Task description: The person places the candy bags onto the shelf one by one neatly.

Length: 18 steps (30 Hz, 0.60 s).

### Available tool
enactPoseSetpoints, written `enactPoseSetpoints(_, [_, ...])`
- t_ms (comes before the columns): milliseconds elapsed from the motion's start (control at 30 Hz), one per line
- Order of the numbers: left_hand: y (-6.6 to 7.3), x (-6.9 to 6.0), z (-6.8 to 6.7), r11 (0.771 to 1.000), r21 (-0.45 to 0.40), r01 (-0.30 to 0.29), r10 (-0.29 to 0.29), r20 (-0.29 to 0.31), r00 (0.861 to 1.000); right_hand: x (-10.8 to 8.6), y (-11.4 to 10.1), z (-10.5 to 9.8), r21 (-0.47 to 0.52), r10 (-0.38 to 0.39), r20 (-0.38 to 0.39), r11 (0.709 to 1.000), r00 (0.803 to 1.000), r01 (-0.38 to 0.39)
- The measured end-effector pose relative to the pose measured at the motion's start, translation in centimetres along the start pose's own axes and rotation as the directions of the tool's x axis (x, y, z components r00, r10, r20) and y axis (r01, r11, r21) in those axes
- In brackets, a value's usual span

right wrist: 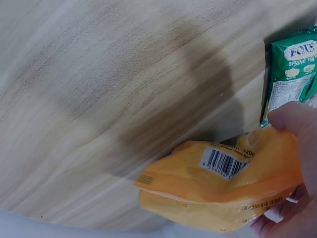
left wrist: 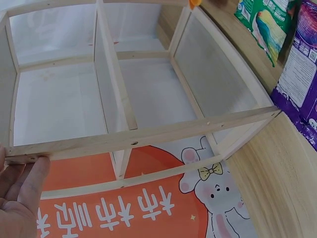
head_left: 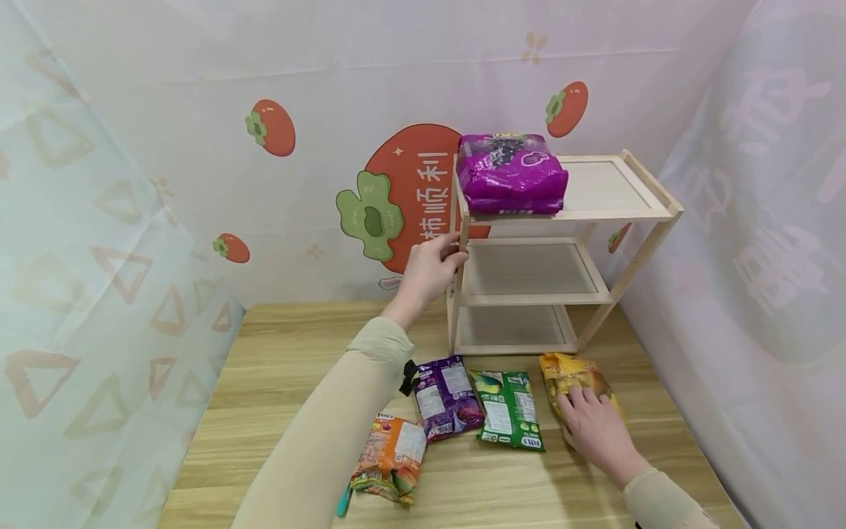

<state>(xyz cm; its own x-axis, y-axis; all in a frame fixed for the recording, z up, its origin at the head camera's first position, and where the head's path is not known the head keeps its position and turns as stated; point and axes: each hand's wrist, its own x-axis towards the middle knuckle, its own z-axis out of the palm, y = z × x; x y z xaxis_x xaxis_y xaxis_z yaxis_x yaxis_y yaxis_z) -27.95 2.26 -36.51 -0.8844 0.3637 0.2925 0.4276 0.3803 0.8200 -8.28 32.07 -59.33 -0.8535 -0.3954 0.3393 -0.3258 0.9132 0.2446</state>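
I see the right hand point(head_left: 595, 427) curled round 1 glossy yellow snack bag point(head_left: 562, 370), in front of 1 wooden shelf point(head_left: 535, 268) that the left hand point(head_left: 429, 270) grips. Atop it I count 1 magenta bag point(head_left: 512, 180); on the table point(head_left: 284, 360), 3 packets point(head_left: 509, 408).

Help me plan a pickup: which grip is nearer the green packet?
Right. The right grip holds the yellow packet beside the green packet; the left grip, farther back, holds the wooden shelf.
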Motion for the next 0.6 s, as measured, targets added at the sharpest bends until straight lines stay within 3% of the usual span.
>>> enactPoseSetpoints(400, [-0.10, 0.01, -0.03, 1.000, 0.000, -0.014, 0.014, -0.003, 1.000, 0.33, -0.44, -0.24, 0.123, -0.128, 0.076, 0.985, 0.989, 0.118])
enactPoseSetpoints(600, [-0.15, 0.01, 0.01, 1.000, 0.008, -0.014, 0.014, -0.001, 1.000, 0.65, -0.21, -0.74, 0.254, -0.147, 0.053, 0.959, 0.988, 0.129])
